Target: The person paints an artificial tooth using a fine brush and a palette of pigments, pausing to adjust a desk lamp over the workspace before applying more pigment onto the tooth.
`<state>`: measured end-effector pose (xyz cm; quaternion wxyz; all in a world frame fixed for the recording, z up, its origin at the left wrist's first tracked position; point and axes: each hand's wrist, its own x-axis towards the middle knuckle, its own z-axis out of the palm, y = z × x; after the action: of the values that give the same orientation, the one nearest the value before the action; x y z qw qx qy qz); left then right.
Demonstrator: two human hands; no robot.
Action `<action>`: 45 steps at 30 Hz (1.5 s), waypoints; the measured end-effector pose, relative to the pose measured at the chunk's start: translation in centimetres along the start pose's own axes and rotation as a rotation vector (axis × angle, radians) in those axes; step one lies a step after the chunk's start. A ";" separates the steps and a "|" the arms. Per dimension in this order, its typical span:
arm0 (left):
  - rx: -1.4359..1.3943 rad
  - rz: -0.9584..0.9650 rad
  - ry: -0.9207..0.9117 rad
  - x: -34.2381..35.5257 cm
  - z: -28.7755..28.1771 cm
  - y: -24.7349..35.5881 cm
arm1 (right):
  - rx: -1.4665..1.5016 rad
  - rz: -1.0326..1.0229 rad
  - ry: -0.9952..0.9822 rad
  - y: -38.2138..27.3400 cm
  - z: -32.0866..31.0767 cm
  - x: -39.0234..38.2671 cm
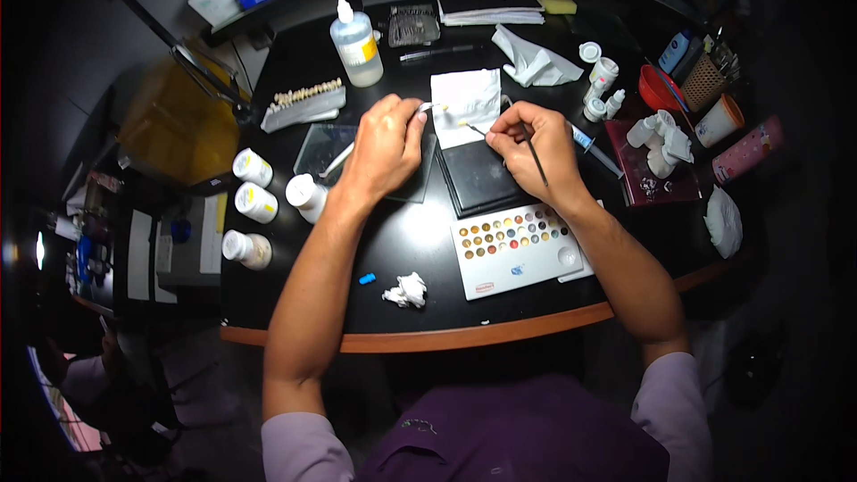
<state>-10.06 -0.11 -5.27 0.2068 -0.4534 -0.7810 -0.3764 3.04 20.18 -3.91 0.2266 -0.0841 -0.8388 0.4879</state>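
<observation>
My left hand (386, 147) is closed around a slim pale instrument (338, 160), whose lower end sticks out below the palm. At its upper end a small yellowish piece (444, 108) shows over a folded white tissue (466, 89); it is too small to name. A fine brush (535, 157) with a dark handle is pinched in the fingers of my right hand (538, 145). The brush tip points left, at or just above the tissue. Below the tissue lies a black flat case (485, 178), and nearer to me a white palette (509, 277) with rows of coloured wells.
White jars (256, 203) stand at the left, a clear squeeze bottle (359, 46) behind them. Beneath my left hand is a glass slab (320, 145). Crumpled tissue (407, 290) lies near the front edge. Small bottles (603, 71), a red bowl (659, 87) and a dark red box (638, 147) crowd the right.
</observation>
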 end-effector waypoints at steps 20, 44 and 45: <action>-0.004 -0.061 -0.096 0.9 0.2 1.1 | 0.087 -0.028 0.019 0.3 -0.2 1.1; 0.016 -0.027 -0.103 0.7 0.4 1.1 | 0.113 0.033 -0.022 0.0 0.0 0.4; 0.027 -0.023 -0.101 0.6 0.3 1.1 | 0.113 0.034 -0.023 0.0 0.0 0.4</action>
<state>-9.47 0.83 -4.63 0.1693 -0.4600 -0.8006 -0.3448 2.73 20.34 -3.80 0.2129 -0.0799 -0.8109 0.5393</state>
